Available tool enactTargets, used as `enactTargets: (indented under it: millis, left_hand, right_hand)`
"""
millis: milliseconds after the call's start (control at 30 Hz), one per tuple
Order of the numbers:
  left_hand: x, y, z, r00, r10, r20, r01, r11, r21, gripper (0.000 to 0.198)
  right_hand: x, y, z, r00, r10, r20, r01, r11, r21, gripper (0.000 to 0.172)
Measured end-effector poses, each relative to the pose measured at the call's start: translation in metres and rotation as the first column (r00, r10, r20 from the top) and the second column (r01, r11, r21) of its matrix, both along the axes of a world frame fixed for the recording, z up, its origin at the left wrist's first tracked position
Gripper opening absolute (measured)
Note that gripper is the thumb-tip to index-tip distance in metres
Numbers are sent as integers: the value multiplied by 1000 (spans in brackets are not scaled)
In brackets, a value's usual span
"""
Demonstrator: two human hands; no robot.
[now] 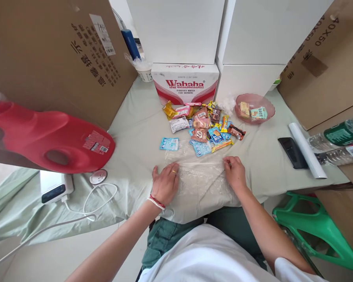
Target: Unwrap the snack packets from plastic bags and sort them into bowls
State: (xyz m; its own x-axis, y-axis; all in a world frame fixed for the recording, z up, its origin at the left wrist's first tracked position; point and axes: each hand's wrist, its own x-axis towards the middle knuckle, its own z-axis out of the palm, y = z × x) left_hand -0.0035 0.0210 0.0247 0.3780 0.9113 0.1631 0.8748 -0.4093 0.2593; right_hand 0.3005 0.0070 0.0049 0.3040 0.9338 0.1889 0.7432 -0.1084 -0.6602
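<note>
A clear plastic bag (201, 178) lay flat on the cloth-covered worktop (135, 145) between a person's two grips; the left grip (165, 182) was spread open, palm down, along one side of the bag; the right grip (235, 172) was curled at the opposite side, though whether it pinched the bag could not be told; wrapped snacks (201, 118) were heaped beyond both grips, with a blue packet (169, 143) lying apart, just ahead of the left one; a pink bowl (254, 100) sat farther out to the right of the right grip; a red bottle (67, 135) stood well left of the left grip.
</note>
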Motion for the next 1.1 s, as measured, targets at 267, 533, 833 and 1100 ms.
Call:
enactTargets:
  millis: [267, 533, 833, 1100]
  left_hand:
    - [13, -44, -9, 996, -9, -93, -2, 994, -113, 57]
    - [12, -37, -1, 988, 91, 121, -74, 987, -140, 49]
    - [10, 31, 7, 987, 98, -130, -110, 990, -85, 51]
    - [18, 26, 7, 988, -111, -109, 120, 989, 82, 45]
  right_hand:
    - [29, -23, 30, 986, -56, 158, 56, 998, 5, 27]
    - [-71, -33, 64, 782, 550, 293, -584, 811, 39, 27]
    - [-96, -61, 11, 514, 822, 245, -807, 561, -187, 54]
    - [-91, -65, 20, 480, 859, 178, -830, 510, -225, 57]
